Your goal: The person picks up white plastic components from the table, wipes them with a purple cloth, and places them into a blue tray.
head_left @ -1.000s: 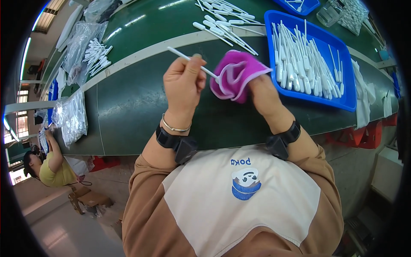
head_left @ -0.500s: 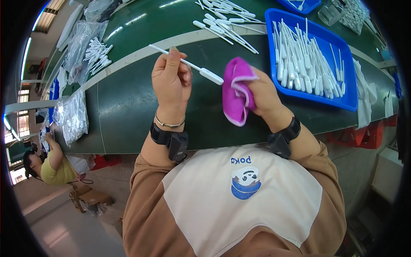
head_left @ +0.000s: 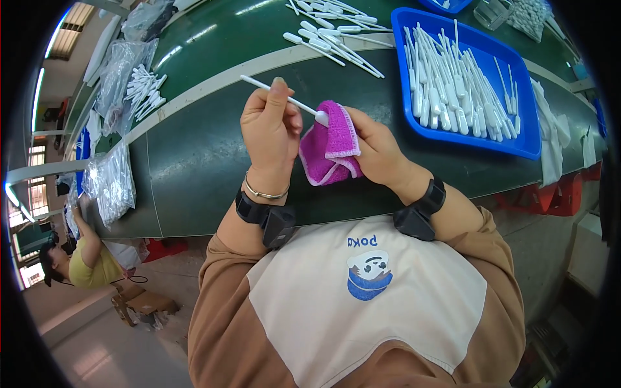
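Note:
My left hand (head_left: 266, 132) pinches a white plastic dropper pipette (head_left: 302, 105) by its thin stem between thumb and fingers. The stem's tip sticks out past the hand at the upper left. At the other end, the bulb is mostly hidden in a purple cloth (head_left: 317, 155) with a pale stitched edge. My right hand (head_left: 383, 150) grips this cloth, folded around the bulb. Both hands are held above the dark green table, close to each other. To the right stands a blue tray (head_left: 466, 149) holding many white pipettes (head_left: 453, 97).
Loose pipettes (head_left: 333, 42) lie beyond the pale strip (head_left: 220, 84) across the table. Another pile (head_left: 145, 90) is at the left, near clear plastic bags (head_left: 110, 181). A white cloth (head_left: 550, 132) hangs by the tray's right side. Another person (head_left: 90, 258) works at the far left.
My right hand has brought the cloth left and wrapped it over the pipette's bulb, which was bare before. My left hand has shifted slightly right, still pinching the stem.

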Available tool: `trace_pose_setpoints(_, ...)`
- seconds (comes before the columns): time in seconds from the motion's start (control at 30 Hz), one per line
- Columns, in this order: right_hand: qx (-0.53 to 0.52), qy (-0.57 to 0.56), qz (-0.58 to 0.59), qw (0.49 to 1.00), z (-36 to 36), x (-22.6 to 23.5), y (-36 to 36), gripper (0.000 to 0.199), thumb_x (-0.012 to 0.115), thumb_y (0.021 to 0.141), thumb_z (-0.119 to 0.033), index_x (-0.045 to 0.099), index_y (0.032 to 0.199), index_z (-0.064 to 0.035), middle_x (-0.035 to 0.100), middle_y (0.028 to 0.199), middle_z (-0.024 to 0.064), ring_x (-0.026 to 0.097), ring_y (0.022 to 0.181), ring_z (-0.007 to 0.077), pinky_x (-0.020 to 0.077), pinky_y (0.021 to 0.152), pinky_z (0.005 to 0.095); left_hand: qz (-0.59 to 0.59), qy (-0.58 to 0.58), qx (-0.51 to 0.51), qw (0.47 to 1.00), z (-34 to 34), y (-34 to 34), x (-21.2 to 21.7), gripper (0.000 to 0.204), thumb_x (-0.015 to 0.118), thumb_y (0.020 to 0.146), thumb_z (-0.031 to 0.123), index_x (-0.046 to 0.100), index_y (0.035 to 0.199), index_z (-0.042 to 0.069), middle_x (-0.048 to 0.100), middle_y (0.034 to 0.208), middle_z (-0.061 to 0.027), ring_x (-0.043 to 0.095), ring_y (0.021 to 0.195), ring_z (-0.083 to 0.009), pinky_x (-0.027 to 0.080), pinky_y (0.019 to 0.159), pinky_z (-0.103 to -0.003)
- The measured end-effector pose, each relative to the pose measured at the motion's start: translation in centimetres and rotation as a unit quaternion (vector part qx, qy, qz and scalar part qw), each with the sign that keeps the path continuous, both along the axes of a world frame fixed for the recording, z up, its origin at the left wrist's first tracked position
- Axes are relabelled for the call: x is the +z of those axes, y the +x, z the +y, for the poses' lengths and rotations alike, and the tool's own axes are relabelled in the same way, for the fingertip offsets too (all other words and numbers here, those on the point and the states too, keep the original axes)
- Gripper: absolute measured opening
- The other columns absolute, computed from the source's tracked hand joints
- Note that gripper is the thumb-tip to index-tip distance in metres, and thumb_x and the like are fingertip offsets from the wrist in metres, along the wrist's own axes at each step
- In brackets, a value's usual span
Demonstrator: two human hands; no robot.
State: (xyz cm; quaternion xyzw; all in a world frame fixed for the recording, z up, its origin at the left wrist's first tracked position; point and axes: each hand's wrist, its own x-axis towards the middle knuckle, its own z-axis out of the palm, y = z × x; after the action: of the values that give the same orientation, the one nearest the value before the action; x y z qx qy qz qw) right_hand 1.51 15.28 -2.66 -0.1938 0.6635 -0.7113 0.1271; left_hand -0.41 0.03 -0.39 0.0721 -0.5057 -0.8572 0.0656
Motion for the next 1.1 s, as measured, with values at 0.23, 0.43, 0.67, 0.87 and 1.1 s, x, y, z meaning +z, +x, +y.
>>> trace_pose_setpoints(0.23,-0.046,-0.214,-0.208,0.953,-0.3,-0.9,-0.7,0.026,0.040,0.087,-0.008,0.046,0.112,-0.0018,0.055,0.098,0.0071,0.054,0.088,0.0128,0.0443,0.076,0.0241,0.057,-0.044,-0.025,0.997,1.5,0.4,-0.4,0.014,0.056,0.081,0.011,0.053,0.070,0.003,0.052,0.061,-0.0025,0.048,0.049,-0.0064,0.037,0.044,-0.016)
trace_pose_setpoints(0.43,-0.067,-0.279,-0.265,0.921,-0.8,-1.0,-1.1,0.025,0.040,0.088,-0.011,0.044,0.111,-0.0020,0.054,0.097,0.0072,0.054,0.088,0.0130,0.0451,0.073,0.0231,0.255,-0.415,-0.049,0.872,2.0,0.4,-1.9,0.009,0.053,0.082,0.011,0.054,0.077,0.004,0.050,0.063,-0.0010,0.044,0.049,-0.0066,0.035,0.045,-0.017)
trace_pose_setpoints(0.67,-0.119,-0.228,-0.171,0.951,0.8,-0.7,-1.2,0.027,0.042,0.088,-0.014,0.042,0.113,-0.0033,0.051,0.099,0.0060,0.052,0.085,0.0108,0.0441,0.072,0.0218,-0.019,-0.127,-0.152,0.980,0.6,-0.3,-1.3,0.012,0.053,0.082,0.013,0.054,0.079,0.001,0.047,0.060,0.0002,0.041,0.046,-0.0061,0.032,0.043,-0.017)
trace_pose_setpoints(0.87,-0.196,-0.187,-0.011,0.963,1.8,-0.2,-1.8,0.032,0.042,0.089,-0.016,0.037,0.118,-0.0040,0.049,0.101,0.0054,0.049,0.087,0.0099,0.0413,0.076,0.0214,-0.039,-0.092,-0.202,0.974,0.8,0.0,-0.5,0.016,0.051,0.084,0.016,0.055,0.078,0.001,0.046,0.060,0.0006,0.040,0.047,-0.0045,0.031,0.042,-0.015)
trace_pose_setpoints(1.1,-0.235,-0.099,0.109,0.961,2.2,0.7,-1.7,0.040,0.043,0.089,-0.017,0.030,0.124,-0.0050,0.046,0.106,0.0048,0.046,0.093,0.0107,0.0380,0.081,0.0233,-0.024,-0.032,-0.296,0.954,0.7,0.2,-0.5,0.020,0.047,0.085,0.017,0.054,0.080,0.000,0.046,0.062,-0.0010,0.039,0.049,-0.0067,0.032,0.044,-0.018)
